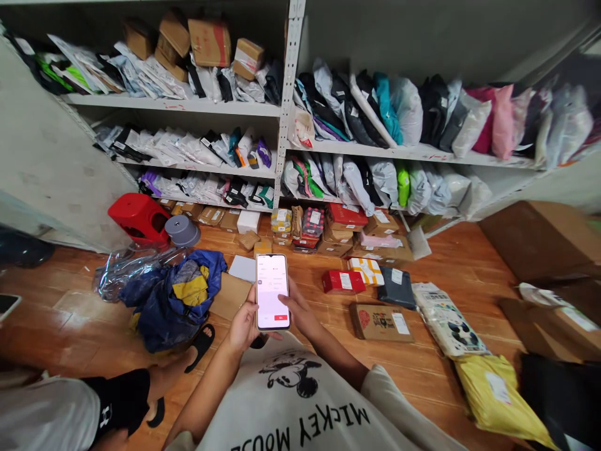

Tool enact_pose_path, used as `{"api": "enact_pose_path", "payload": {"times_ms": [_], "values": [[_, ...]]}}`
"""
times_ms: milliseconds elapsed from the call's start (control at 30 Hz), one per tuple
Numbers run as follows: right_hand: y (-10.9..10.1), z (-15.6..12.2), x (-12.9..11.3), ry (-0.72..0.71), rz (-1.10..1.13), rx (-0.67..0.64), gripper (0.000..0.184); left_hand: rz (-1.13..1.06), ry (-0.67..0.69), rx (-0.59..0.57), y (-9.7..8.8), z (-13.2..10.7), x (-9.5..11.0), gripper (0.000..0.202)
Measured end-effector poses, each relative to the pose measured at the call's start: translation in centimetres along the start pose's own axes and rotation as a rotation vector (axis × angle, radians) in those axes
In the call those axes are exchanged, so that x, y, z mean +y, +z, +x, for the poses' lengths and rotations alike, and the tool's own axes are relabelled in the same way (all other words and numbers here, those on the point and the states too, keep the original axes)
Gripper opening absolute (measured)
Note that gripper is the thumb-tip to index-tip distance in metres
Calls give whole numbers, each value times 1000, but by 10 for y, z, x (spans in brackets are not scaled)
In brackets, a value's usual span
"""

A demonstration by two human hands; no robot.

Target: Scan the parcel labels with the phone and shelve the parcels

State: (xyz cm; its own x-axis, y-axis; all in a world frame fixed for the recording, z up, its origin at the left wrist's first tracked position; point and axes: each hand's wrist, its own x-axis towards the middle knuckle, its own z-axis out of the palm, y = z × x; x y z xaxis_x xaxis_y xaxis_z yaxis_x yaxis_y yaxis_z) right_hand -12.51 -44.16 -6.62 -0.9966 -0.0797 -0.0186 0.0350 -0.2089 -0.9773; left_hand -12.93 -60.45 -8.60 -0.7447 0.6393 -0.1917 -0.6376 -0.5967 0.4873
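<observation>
A smartphone (272, 291) with a lit white screen is upright in front of my chest. My left hand (243, 327) wraps its lower left edge, fingers closed round it. My right hand (300, 313) cups the phone's right side from behind, fingers curled on it. Below the phone lies a brown flat parcel (229, 295) on the wooden floor. Just past it sit a red box (342, 282) and a brown box with a red print (380, 322).
Metal shelves (287, 113) packed with bagged parcels line the back wall. Small boxes crowd the floor beneath them. A blue bag (164, 300), a red stool (138, 218), a yellow mailer (498, 391) and large cartons (539, 235) surround me. Another person's leg in a black sandal (200, 344) is at left.
</observation>
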Motion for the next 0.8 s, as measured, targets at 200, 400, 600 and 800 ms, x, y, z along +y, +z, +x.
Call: {"api": "enact_pose_path", "payload": {"times_ms": [200, 400, 600, 800], "values": [[-1, -2, -1, 7, -7, -63, 86, 22, 12, -32, -1, -2, 3, 91], [1, 1, 0, 45, 44, -39, 68, 151, -27, 2, 6, -5, 9, 111], [4, 7, 5, 56, 65, 15, 58, 170, -47, 28, 2, -4, 12, 111], [-2, 6, 15, 118, 80, 1, 55, 110, -28, -16, -3, -2, 8, 105]]}}
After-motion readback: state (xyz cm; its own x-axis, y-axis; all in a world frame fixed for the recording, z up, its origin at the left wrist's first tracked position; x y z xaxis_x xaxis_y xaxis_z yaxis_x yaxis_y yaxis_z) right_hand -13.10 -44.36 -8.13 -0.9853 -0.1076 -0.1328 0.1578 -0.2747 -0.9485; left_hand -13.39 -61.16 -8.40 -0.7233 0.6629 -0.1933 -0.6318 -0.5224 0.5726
